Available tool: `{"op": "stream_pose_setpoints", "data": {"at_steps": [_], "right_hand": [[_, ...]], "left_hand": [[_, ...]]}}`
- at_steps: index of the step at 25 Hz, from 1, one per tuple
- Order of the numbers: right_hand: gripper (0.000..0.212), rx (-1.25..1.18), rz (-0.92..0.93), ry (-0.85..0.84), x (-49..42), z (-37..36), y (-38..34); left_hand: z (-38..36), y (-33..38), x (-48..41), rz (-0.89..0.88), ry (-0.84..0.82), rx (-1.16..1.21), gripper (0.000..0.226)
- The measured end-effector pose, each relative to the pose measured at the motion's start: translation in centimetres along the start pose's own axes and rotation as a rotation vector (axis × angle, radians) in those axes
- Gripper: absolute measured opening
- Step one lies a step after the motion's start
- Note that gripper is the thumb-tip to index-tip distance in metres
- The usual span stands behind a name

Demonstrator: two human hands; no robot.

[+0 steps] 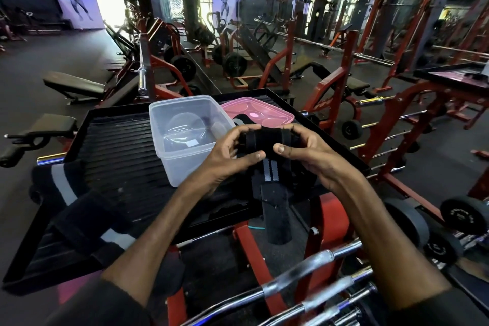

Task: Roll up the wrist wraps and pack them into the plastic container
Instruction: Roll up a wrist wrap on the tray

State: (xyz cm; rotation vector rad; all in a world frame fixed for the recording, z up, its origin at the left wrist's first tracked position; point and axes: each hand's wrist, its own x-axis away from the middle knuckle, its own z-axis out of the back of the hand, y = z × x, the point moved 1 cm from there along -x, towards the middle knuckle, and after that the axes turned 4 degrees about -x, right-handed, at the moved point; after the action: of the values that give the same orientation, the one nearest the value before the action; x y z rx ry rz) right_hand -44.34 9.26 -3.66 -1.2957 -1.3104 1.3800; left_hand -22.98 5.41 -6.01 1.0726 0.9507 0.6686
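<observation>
Head view of a gym. Both hands work a black wrist wrap (266,140) above the right part of a black ribbed tabletop (116,151). The left hand (227,156) and right hand (307,151) each clamp one end of the rolled portion, fingers (244,131) curled over the far side and thumbs pressed against the near side. The unrolled tail (275,209), black with two grey stripes, hangs from the roll toward the near edge of the tabletop and past it. Just left of the hands stands the clear plastic container (185,137), open and upright; no wrap is visible inside it. A pink lid (260,112) lies flat at the far right, behind the hands. A second wrist wrap (79,209), black with a grey stripe, lies unrolled across the near left corner of the tabletop. Chrome bars (312,270) cross the near foreground below the forearms.
</observation>
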Motion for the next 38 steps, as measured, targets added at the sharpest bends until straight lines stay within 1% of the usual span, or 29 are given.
{"op": "stream_pose_setpoints", "data": {"at_steps": [2,3,4,6,7,8,10,11,12,14,15,16,17,19,21,24,25,27,29,31,33,36,38], "right_hand": [[0.046,-0.01,0.052,0.019,0.1,0.0,0.5],[0.049,0.001,0.061,0.015,0.1,0.1,0.8],[0.053,0.022,0.062,0.01,0.2,0.2,1.0],[0.058,0.057,0.05,-0.026,0.4,0.5,1.1],[0.058,0.01,0.023,-0.059,0.4,0.8,1.2],[0.056,-0.092,-0.022,-0.088,0.5,0.8,0.9],[0.046,-0.257,-0.097,-0.082,0.4,0.5,0.4],[0.042,-0.232,-0.12,-0.052,0.4,0.3,0.0],[0.042,-0.15,-0.155,-0.029,0.5,0.2,-0.1],[0.053,0.055,-0.194,-0.061,0.8,0.4,-0.3],[0.054,0.11,-0.172,-0.076,1.1,0.5,-0.3],[0.05,0.112,-0.128,-0.071,1.4,0.4,-0.5],[0.045,0.082,-0.07,-0.042,1.5,0.4,-0.5],[0.04,0.005,0.023,0.025,1.7,0.1,-0.4],[0.043,-0.003,0.072,0.042,1.9,-0.2,0.0],[0.052,0.03,0.099,0.017,2.2,-0.5,0.5],[0.055,0.042,0.107,0.008,2.2,-0.5,0.6],[0.06,0.021,0.092,-0.03,2.1,-0.3,0.6],[0.061,-0.136,0.013,-0.091,1.9,-0.2,0.3],[0.056,-0.238,-0.06,-0.078,1.6,-0.3,-0.2],[0.049,-0.187,-0.107,-0.02,1.3,-0.6,-0.4],[0.042,-0.107,-0.161,-0.07,1.1,-0.6,-0.3],[0.041,-0.071,-0.112,-0.075,1.1,-0.6,-0.2]], "left_hand": [[-0.2,-0.2,0.0,0.14,-0.083,0.023,0.038],[-0.3,-0.3,0.0,0.147,-0.078,0.002,0.034],[-0.6,-0.4,0.0,0.13,-0.057,-0.015,0.031],[-1.0,-0.8,0.2,0.082,0.003,-0.008,0.038],[-1.1,-0.9,0.4,0.056,0.039,0.001,0.043],[-1.2,-1.0,0.5,0.026,0.07,0.012,0.048],[-1.3,-1.0,0.8,-0.033,0.117,0.016,0.053],[-1.4,-0.8,0.8,-0.064,0.132,0.016,0.054],[-1.4,-0.7,0.8,-0.092,0.142,0.017,0.056],[-1.4,-0.5,0.8,-0.136,0.146,0.008,0.058],[-1.3,-0.3,0.8,-0.149,0.144,-0.009,0.058],[-1.2,-0.1,0.7,-0.143,0.135,-0.031,0.059],[-1.1,0.0,0.7,-0.113,0.101,-0.034,0.058],[-1.0,0.4,0.8,0.042,-0.031,0.073,0.051],[-0.6,0.3,0.7,0.183,-0.122,0.157,0.046],[-0.6,0.1,0.7,0.202,-0.131,0.019,0.042],[-0.8,0.1,0.9,0.202,-0.11,0.018,0.042],[-1.0,0.0,0.9,0.185,-0.037,0.065,0.044],[-1.0,-0.2,1.0,0.151,0.015,0.093,0.046],[-1.3,-0.4,1.2,0.111,0.039,0.11,0.048],[-1.4,-0.3,1.2,0.053,0.07,0.119,0.049],[-0.9,0.2,1.1,-0.069,0.111,0.032,0.059],[-0.4,0.4,1.0,-0.083,0.093,0.007,0.063]]}}
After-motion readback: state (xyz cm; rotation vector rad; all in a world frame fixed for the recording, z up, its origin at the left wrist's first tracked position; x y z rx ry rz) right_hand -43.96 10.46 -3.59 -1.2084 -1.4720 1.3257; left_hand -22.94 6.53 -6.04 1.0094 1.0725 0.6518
